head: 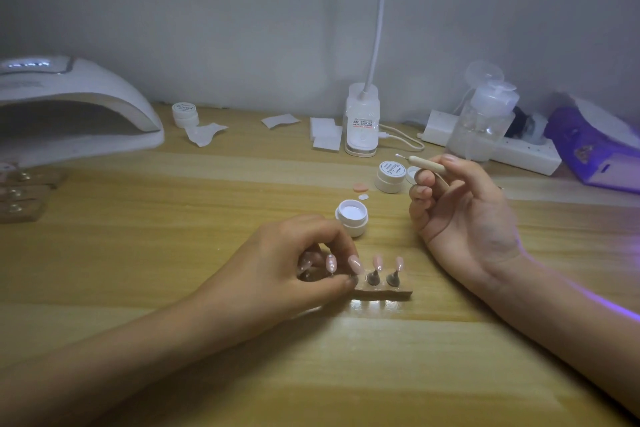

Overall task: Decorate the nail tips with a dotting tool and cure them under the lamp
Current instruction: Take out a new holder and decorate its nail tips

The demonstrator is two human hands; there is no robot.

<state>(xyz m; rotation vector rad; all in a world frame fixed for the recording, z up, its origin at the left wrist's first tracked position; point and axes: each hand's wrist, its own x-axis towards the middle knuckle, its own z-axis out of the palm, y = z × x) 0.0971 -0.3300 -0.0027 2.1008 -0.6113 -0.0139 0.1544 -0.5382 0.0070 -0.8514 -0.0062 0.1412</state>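
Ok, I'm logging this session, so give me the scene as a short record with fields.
left hand: grips the left end of the wooden stand
right hand: holds the dotting tool, lifted off the table
nail tips: pink, upright on the stand
gel pot: open, just behind the stand
curing lamp: far left, away from the stand

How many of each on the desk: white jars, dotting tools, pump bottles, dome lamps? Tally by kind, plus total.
Jars: 3 (open jar, lidded jar, rear jar)
Dotting tool: 1
Pump bottle: 1
Dome lamp: 1
Total: 6
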